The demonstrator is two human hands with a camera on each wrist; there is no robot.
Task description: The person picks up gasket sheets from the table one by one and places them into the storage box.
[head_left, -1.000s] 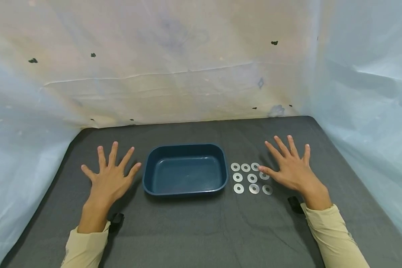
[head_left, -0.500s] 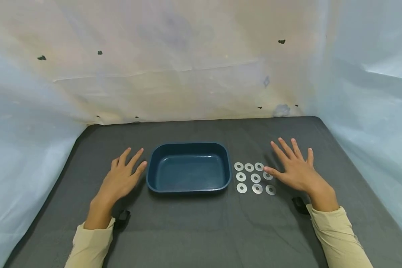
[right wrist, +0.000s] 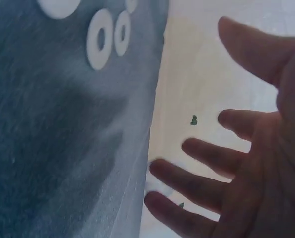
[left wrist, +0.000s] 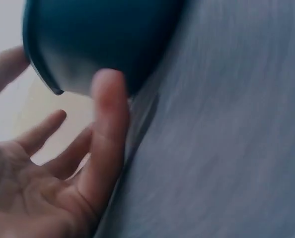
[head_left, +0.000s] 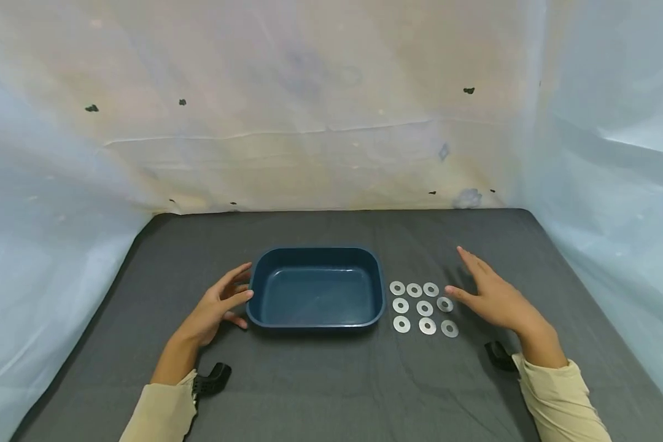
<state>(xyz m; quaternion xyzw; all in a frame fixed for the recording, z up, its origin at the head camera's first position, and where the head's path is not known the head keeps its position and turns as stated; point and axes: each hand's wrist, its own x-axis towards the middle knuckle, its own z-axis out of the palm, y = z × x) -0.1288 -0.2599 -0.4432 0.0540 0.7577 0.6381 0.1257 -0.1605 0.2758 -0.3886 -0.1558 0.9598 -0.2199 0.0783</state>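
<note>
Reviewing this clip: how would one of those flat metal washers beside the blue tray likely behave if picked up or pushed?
The washers look thin and rigid, lying flat on the dark cloth, so probably hard to pinch up. Pushed, one would likely slide rather than roll. Each seems light.

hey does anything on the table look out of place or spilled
Nothing stands out. The blue tray sits upright and empty, and nine washers lie flat in a slightly slanted three-by-three grid beside it.

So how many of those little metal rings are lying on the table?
9 washers, in three rows of three on the dark table, between the blue tray and the right hand. None seems hidden.
</note>
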